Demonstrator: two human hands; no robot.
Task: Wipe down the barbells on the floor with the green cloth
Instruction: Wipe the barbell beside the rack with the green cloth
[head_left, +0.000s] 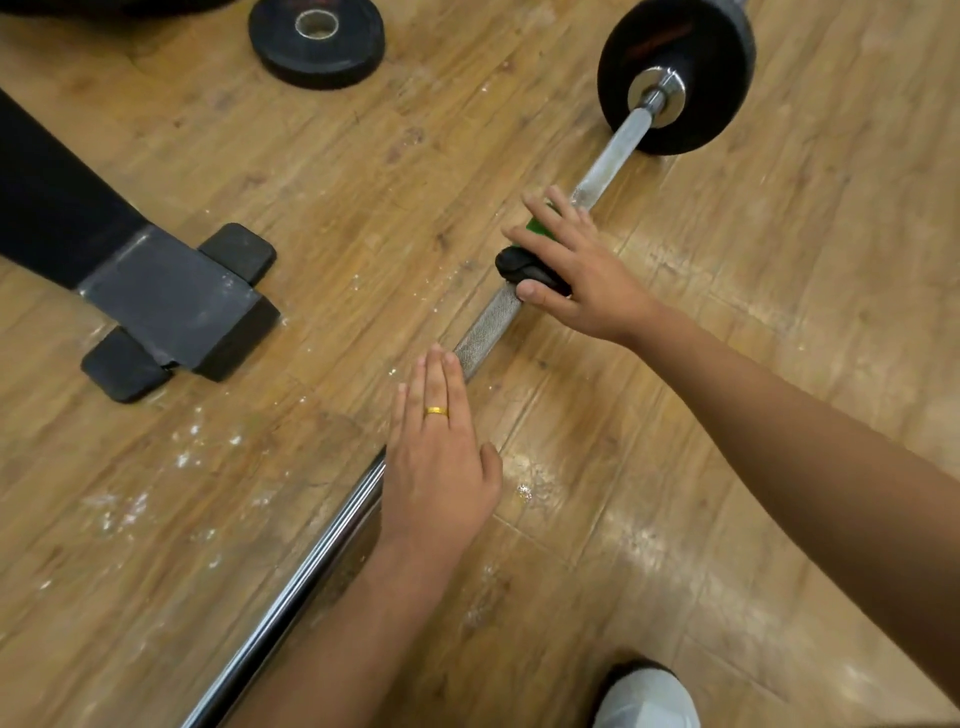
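The right hand (576, 260) lies over the long steel barbell (488, 327) with its fingers spread and nearly straight. It presses the small green cloth (537, 227) onto the shaft and does not clench it. Only a corner of the cloth shows between the fingers. Under the thumb there is a black lump (524, 267); I cannot tell if it is part of the cloth or some other thing. The left hand (441, 457), with a thin gold ring (436, 411), rests flat on the bar nearer to the person, fingers straight and together, holding nothing. I think it steadies the bar so that it does not roll. The step in hand seems to be the wiping of the middle part of the shaft. The stretch toward the round black rubber weight plate (675, 78) looks not yet done, so the next move calls for sliding the cloth along with firm pressure. The metal there is rough, cross-cut knurling, which may catch the fabric, while the part beside the left wrist is smooth, shiny chrome. The worn wooden plank floor (779, 234) shows white dusty specks.
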